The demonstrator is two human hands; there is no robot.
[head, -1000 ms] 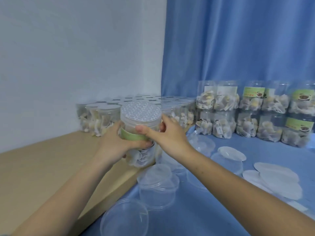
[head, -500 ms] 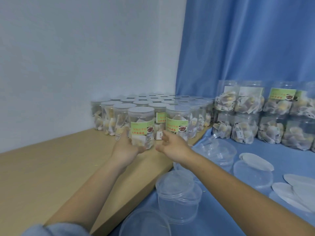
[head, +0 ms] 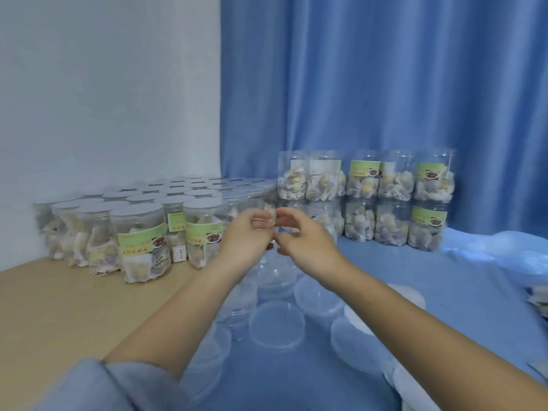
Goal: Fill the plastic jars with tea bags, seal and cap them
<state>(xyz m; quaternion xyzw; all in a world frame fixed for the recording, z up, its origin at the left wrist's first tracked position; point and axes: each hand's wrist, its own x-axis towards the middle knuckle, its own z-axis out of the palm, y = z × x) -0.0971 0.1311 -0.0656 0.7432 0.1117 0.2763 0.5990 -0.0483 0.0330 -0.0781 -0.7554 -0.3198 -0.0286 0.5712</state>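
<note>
The empty jars (head: 268, 280) lie just below both hands, on the blue cloth (head: 415, 268); I judge them light, thin-walled, slippery, best gripped round the wall; left hand (head: 244, 237) and right hand (head: 305, 241) meet, fingers curled, whether holding anything I cannot tell; filled jars (head: 142, 238) stand left on the tabletop (head: 59, 307), before a blue curtain (head: 385, 84).

capped jars (head: 142, 232) left, stacked jars (head: 364, 200) behind right, lids (head: 277, 324) in front
</note>
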